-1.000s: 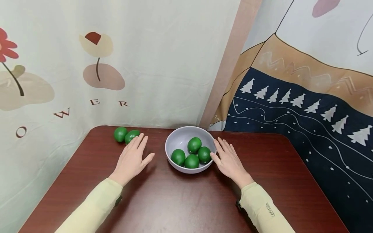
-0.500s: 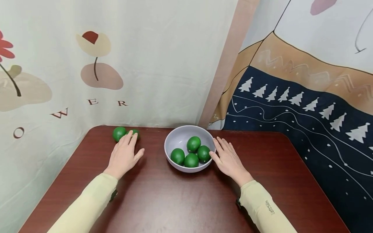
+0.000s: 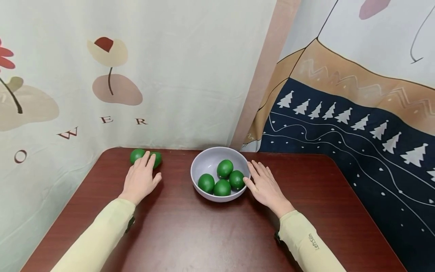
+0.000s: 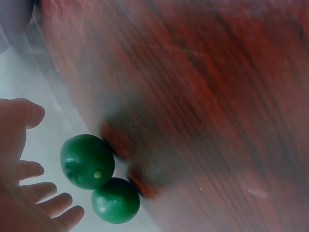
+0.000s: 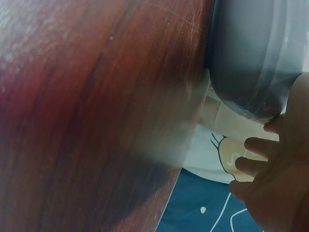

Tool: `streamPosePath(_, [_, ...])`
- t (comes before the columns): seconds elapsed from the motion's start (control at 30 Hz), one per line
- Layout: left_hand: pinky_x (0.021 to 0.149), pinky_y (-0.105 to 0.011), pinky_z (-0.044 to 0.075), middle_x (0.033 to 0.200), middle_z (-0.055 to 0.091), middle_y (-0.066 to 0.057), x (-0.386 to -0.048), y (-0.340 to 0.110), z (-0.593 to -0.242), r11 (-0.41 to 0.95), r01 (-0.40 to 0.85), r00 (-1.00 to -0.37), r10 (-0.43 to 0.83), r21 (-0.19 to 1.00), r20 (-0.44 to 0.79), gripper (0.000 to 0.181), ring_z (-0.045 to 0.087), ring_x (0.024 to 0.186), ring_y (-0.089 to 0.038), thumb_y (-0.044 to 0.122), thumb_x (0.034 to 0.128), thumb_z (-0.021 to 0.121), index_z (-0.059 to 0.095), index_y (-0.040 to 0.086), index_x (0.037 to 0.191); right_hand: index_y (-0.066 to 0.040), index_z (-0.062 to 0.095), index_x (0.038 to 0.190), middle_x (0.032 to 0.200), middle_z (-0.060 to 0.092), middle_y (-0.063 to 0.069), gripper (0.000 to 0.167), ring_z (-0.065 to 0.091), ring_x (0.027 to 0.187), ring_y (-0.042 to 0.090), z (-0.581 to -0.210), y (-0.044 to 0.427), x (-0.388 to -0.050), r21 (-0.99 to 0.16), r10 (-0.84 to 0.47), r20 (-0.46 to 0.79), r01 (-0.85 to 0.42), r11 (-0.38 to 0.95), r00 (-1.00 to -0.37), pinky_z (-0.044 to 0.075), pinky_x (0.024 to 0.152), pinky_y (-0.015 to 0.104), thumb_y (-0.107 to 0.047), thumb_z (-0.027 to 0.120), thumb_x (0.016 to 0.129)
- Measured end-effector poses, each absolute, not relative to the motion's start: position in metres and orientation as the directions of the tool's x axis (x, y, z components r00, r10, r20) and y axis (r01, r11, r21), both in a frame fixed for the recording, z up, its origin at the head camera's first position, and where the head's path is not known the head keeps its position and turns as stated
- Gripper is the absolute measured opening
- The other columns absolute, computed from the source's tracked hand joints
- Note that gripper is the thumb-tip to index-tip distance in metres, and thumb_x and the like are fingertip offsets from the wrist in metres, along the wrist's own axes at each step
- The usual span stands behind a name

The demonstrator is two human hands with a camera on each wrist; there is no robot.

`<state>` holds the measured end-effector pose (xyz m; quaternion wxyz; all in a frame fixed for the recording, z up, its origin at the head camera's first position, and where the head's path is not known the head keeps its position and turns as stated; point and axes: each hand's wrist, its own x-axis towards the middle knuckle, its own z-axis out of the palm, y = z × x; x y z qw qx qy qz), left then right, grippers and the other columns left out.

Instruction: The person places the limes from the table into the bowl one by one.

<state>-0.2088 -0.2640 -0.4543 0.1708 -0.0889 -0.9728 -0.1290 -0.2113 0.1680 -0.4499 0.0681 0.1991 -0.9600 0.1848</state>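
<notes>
Two green limes, a left one (image 3: 137, 155) and a right one (image 3: 158, 159), lie side by side near the table's far left corner. My left hand (image 3: 138, 182) is just above them with fingers extended, partly covering the right lime in the head view. In the left wrist view the fingers are apart from both limes (image 4: 87, 162). A pale grey-purple bowl (image 3: 205, 161) holds several more limes (image 3: 222, 187). At the bowl's right side, my right hand (image 3: 268, 189) rests its straight fingers and thumb against the rim. The right wrist view shows those fingers beside the bowl's outer wall (image 5: 251, 53).
The dark red-brown wooden table (image 3: 210, 234) has rounded far corners. Right behind it hangs a pale curtain (image 3: 183, 75) with flower prints. A navy cloth (image 3: 326, 151) with white trees hangs along the right side.
My left hand has moved left and slightly forward, from beside the right lime to over the two limes. The right hand has stayed at the bowl, and the view has shifted slightly.
</notes>
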Motion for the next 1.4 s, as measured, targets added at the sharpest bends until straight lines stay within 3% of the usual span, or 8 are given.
streamPosePath(0.7, [0.105, -0.069, 0.039, 0.156, 0.036, -0.034, -0.222, -0.263, -0.456, 0.956, 0.204, -0.944, 0.135, 0.209, 0.303, 0.068, 0.041, 0.131, -0.056, 0.011, 0.0904, 0.067, 0.043, -0.010, 0.150, -0.005, 0.039, 0.159, 0.163, 0.038, 0.020, 0.064, 0.028, 0.154, 0.041, -0.450, 0.169, -0.212, -0.325, -0.363, 0.201, -0.412, 0.851, -0.910, 0.021, 0.125, 0.059, -0.042, 0.049, 0.108])
streamPosePath(1.07, [0.098, -0.066, 0.043, 0.145, 0.047, -0.033, -0.227, -0.267, -0.460, 0.958, 0.229, -0.923, 0.157, 0.174, 0.352, 0.066, 0.045, 0.125, -0.054, 0.003, 0.0846, 0.069, 0.048, -0.009, 0.146, -0.005, 0.039, 0.159, 0.163, 0.038, 0.020, 0.064, 0.029, 0.153, 0.042, -0.450, 0.168, -0.212, -0.322, -0.361, 0.203, -0.410, 0.853, -0.910, 0.021, 0.125, 0.058, -0.042, 0.049, 0.108])
streamPosePath(1.4, [0.100, -0.065, 0.043, 0.141, 0.045, -0.037, -0.228, -0.266, -0.458, 0.955, 0.210, -0.933, 0.132, 0.210, 0.334, 0.067, 0.042, 0.126, -0.055, 0.000, 0.0830, 0.074, 0.049, -0.009, 0.145, -0.005, 0.039, 0.159, 0.163, 0.038, 0.019, 0.064, 0.029, 0.153, 0.042, -0.451, 0.168, -0.212, -0.330, -0.358, 0.205, -0.409, 0.851, -0.911, 0.021, 0.125, 0.058, -0.042, 0.050, 0.108])
